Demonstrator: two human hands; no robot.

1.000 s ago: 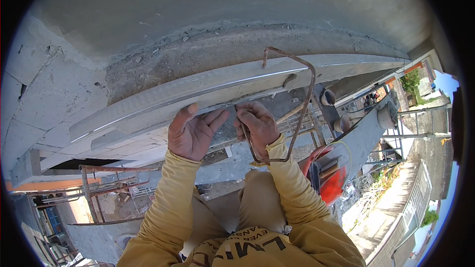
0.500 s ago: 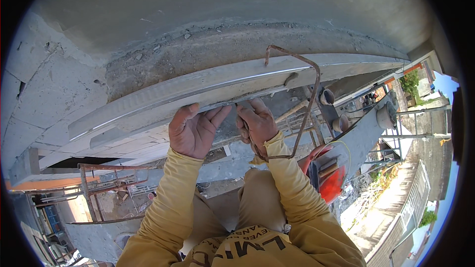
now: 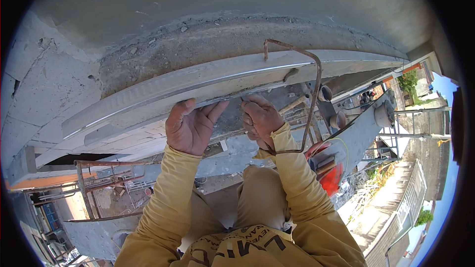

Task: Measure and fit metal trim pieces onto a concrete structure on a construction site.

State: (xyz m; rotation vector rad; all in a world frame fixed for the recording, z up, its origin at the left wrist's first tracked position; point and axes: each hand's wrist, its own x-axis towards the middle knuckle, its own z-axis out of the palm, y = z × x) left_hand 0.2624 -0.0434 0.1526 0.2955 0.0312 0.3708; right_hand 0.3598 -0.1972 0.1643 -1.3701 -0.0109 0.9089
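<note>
A long grey metal straightedge (image 3: pixel 163 86) runs along the concrete ledge, and a narrower strip (image 3: pixel 252 89) lies along its lower edge. My left hand (image 3: pixel 190 126) is palm-up at that strip, thumb and fingertips against its underside. To the right, my closed right hand (image 3: pixel 263 121) grips the lower part of a rusty bent steel rod (image 3: pixel 315 89). The rod loops over the straightedge, and its upper hooked end points down onto the ledge. A thin dark tip shows by my right fingertips, just apart from the strip. My right fingers partly hide the rod.
Rough mortar and crumbs cover the ledge (image 3: pixel 148 54) below the grey wall (image 3: pixel 222 0). Below me are a scaffold frame (image 3: pixel 84 188), a red container (image 3: pixel 330 178) with tools, and several round pipe ends, one a grey cylinder (image 3: pixel 384 113). Block wall (image 3: pixel 59 94) stands left.
My right hand has shifted slightly right and down, away from my left hand, with the rod's lower end moving along. The left hand stays at the strip. The view has shifted slightly.
</note>
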